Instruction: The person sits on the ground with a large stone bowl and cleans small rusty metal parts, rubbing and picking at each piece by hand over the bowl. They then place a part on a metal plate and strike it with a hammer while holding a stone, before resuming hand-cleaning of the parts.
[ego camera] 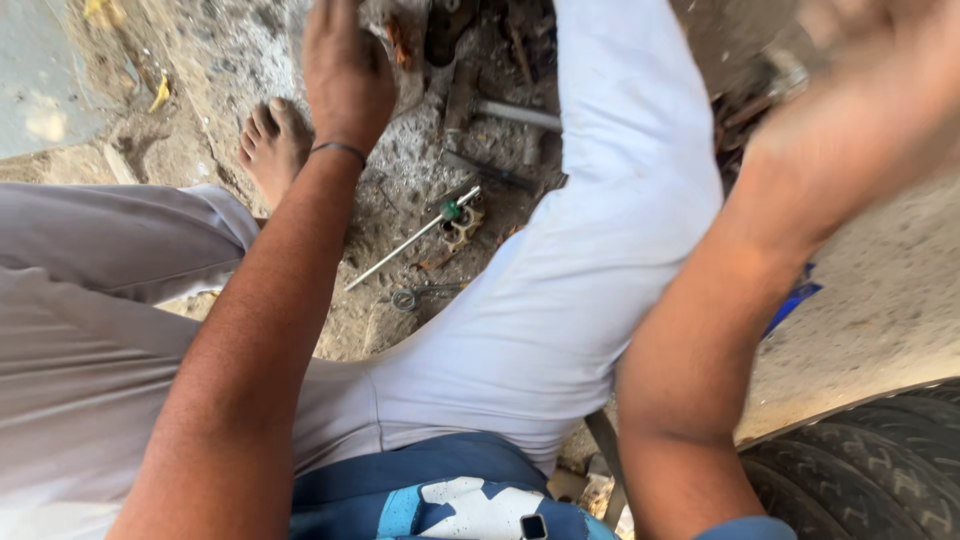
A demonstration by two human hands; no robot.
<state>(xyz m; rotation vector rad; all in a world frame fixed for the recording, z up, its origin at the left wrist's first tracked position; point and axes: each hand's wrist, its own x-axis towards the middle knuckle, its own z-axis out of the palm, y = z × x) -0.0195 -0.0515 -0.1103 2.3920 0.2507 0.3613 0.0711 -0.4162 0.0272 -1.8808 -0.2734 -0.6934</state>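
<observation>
My left hand (345, 70) reaches forward over the dirty ground at the top, back of the hand up. A thin dark band circles its wrist. Its fingers run out of the frame, so what they touch is hidden. My right hand (860, 90) is raised at the upper right and heavily blurred. A small metal piece (790, 75) shows beside it, but whether the hand holds it is unclear. Between my knees lies a long thin metal tool with a green collar (425, 232). My bare left foot (270, 145) rests on the ground beside the left wrist.
I sit with legs in light trousers (600, 230) spread apart. A grey metal rod (515, 113) and rusty parts (455, 90) lie in the dirt ahead. A black tyre (880, 470) fills the lower right corner. A blue object (795, 300) peeks from behind my right forearm.
</observation>
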